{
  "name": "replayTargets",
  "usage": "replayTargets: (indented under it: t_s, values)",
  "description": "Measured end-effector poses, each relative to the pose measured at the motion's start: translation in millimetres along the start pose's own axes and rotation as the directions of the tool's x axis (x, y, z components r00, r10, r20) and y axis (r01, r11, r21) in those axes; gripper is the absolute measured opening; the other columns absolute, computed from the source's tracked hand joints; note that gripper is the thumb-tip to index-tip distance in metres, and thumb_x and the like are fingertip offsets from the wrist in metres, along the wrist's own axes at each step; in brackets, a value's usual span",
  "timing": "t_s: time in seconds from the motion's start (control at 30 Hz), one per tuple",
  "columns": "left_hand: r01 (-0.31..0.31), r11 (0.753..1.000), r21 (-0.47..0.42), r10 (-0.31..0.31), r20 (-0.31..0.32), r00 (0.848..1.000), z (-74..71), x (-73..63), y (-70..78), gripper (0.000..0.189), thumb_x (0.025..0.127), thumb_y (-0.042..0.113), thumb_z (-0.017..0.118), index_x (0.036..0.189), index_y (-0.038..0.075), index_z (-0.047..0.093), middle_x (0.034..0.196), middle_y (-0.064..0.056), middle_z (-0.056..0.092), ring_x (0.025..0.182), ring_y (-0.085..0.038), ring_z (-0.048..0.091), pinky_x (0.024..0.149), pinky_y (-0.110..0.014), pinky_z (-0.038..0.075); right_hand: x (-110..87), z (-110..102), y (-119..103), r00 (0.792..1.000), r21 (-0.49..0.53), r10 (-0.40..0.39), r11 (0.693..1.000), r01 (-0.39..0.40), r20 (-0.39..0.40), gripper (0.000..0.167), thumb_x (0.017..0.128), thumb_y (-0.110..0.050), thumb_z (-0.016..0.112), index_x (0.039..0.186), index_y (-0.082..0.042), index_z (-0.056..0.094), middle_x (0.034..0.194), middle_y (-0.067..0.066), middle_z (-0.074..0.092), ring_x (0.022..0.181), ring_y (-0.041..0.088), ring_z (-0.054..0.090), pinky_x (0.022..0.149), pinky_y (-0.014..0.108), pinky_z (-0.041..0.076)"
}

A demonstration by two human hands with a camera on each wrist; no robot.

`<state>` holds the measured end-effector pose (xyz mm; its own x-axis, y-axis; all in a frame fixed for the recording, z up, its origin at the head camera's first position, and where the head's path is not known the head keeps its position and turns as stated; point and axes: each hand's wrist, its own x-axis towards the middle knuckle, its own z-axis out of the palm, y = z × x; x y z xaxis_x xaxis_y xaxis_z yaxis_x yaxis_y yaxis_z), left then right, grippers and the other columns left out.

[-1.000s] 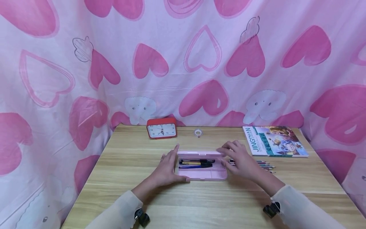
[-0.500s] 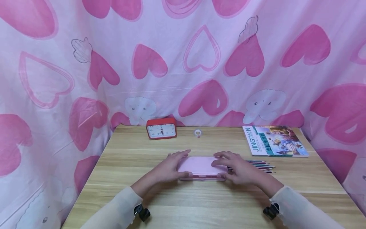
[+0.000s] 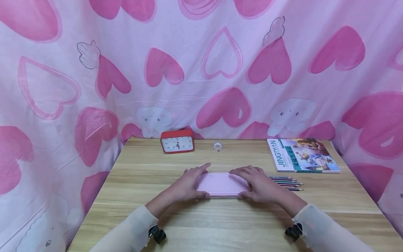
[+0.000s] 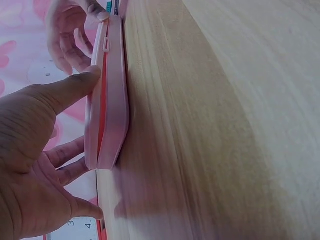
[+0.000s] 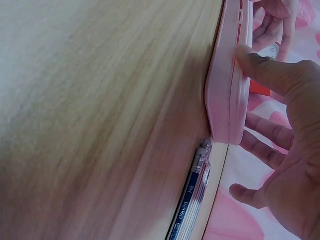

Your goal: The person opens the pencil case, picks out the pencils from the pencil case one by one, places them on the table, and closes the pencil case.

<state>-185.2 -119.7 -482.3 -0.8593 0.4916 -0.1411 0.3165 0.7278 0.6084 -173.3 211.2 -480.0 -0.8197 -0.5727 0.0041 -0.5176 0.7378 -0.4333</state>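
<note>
A pink pencil case (image 3: pixel 218 183) lies on the table with its lid down; in the left wrist view a narrow reddish gap shows along the seam beside the latch. My left hand (image 3: pixel 185 184) holds its left end, thumb (image 4: pixel 82 85) on the lid's front edge and fingers at the far side. At the right end my right hand (image 3: pixel 259 184) holds it the same way, its thumb (image 5: pixel 255 62) at the front seam. The pens inside are hidden by the lid. Several pencils (image 3: pixel 288 182) lie just right of the case, partly behind the right hand.
A red alarm clock (image 3: pixel 177 141) stands at the back left of the wooden table (image 3: pixel 226 224). Near it lies a small tape roll (image 3: pixel 217 146). A book (image 3: pixel 303 155) lies at the back right. A pink heart-patterned curtain (image 3: pixel 189 70) hangs behind.
The pencil case stood open with pens showing; its lid has swung down toward the person, and the front gap has narrowed. Both hands have moved onto the lid's ends, thumbs at the front.
</note>
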Motion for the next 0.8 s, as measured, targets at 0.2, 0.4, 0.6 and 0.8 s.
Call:
replayTargets:
  t_s: [0.2,0.4,0.6,0.8]
  values:
    - [0.001,1.000,-0.001,-0.001,-0.007,1.000,2.4,-0.4,0.2,0.112,0.087,0.040,0.096,0.175,0.042,0.027,0.164,-0.001,0.060,0.164,-0.030,0.043,0.138,-0.073,0.012,1.4,0.9,-1.1,1.000,-0.007,0.005,1.000,-0.005,-0.002,0.085,0.089,-0.038,0.095,0.163,-0.030,0.054,0.164,0.005,0.060,0.153,0.038,0.054,0.129,0.077,0.031]
    - [-0.017,1.000,-0.001,0.017,-0.016,1.000,2.6,0.1,3.0,0.110,0.087,0.035,0.097,0.173,0.047,0.030,0.170,-0.005,0.053,0.163,-0.035,0.043,0.137,-0.076,0.010,4.5,1.8,0.1,0.999,-0.003,0.046,0.999,-0.046,0.021,0.084,0.088,-0.039,0.095,0.162,-0.035,0.054,0.165,0.002,0.058,0.155,0.036,0.051,0.128,0.078,0.032]
    - [0.006,1.000,0.000,-0.006,0.006,1.000,6.1,-1.0,2.6,0.105,0.088,0.038,0.096,0.172,0.045,0.033,0.172,-0.005,0.049,0.162,-0.036,0.043,0.137,-0.071,0.023,1.4,5.2,1.0,0.997,0.001,0.073,0.997,-0.073,0.018,0.084,0.088,-0.039,0.095,0.162,-0.033,0.055,0.165,0.002,0.058,0.154,0.036,0.052,0.127,0.078,0.033]
    - [0.008,1.000,0.021,-0.008,0.003,1.000,9.7,-3.5,0.0,0.104,0.089,0.047,0.093,0.173,0.041,0.033,0.175,-0.005,0.044,0.162,-0.037,0.041,0.128,-0.067,0.044,-3.6,7.8,2.4,0.998,-0.015,0.064,0.998,-0.064,-0.023,0.087,0.087,-0.043,0.096,0.162,-0.032,0.055,0.164,0.000,0.059,0.155,0.035,0.052,0.127,0.082,0.029]
